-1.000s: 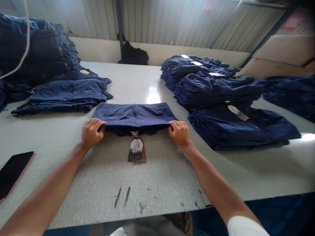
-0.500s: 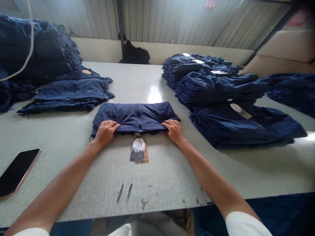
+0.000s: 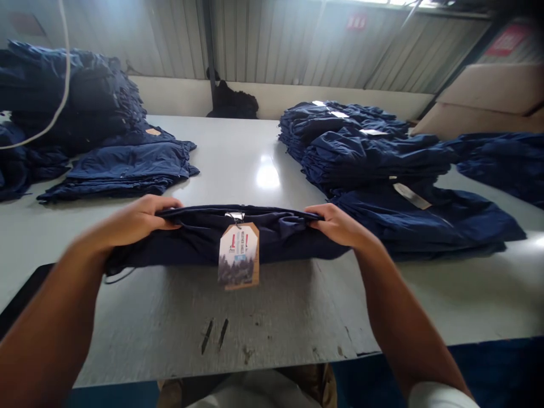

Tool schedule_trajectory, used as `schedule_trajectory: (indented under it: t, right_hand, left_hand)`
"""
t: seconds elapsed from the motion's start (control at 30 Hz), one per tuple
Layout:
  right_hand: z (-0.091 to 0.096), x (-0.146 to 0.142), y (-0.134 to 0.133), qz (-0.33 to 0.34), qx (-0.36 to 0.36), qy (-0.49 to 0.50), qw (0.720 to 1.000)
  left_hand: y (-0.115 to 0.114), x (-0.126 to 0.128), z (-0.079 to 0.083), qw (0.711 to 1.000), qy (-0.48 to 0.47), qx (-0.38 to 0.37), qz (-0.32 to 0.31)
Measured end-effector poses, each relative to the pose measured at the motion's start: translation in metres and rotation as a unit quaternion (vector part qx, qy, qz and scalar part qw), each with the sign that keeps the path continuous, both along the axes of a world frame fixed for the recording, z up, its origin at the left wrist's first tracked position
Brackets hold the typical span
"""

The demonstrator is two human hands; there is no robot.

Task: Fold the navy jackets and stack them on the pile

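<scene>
Left hand (image 3: pixel 135 221): grasping navy jacket (image 3: pixel 199 243) edge
Right hand (image 3: pixel 338 225): grasping opposite edge
Jacket: folded, raised, hang tag (image 3: pixel 238 255) dangling
Done: folded stacks (image 3: pixel 374 156), right of frame

my pale worktop (image 3: pixel 229 153) holds a scuffed grey mat (image 3: pixel 204 317) at its near edge, a navy stack (image 3: pixel 127 170) on my left, another navy stack (image 3: pixel 374 158) on my right.

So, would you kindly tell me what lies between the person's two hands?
In the head view, a folded navy garment spans from left hand to right hand, its hang tag dangling in front.
</scene>
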State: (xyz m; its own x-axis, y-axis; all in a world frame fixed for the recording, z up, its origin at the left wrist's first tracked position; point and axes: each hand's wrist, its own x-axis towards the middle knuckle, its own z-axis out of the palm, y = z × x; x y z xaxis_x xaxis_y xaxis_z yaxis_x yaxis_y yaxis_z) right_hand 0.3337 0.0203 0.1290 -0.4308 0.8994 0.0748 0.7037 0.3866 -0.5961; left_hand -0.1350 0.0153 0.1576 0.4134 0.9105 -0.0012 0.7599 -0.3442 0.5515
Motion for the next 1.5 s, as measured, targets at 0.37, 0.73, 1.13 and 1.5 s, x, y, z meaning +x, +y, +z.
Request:
schedule_trajectory:
  t: [0.37,0.73,1.13,1.5]
  right_hand:
    - [0.011,-0.008,0.046,0.004,-0.189,-0.074,0.979]
    - [-0.071,-0.055,0.076,-0.012,0.092,-0.211,0.973]
    - [-0.097,-0.133,0.036,0.082,0.185,-0.140,0.969]
    - [-0.122,-0.134,0.018,0.146,0.298,-0.059,0.942]
  left_hand:
    - [0.059,0.007,0.002,0.976,0.028,-0.204,-0.073]
    - [0.111,0.041,-0.096,0.987,0.156,-0.013,0.040]
    - [0.126,0.104,-0.143,0.998,-0.017,0.002,0.060]
    - [0.123,0.095,-0.175,0.989,-0.144,-0.020,0.036]
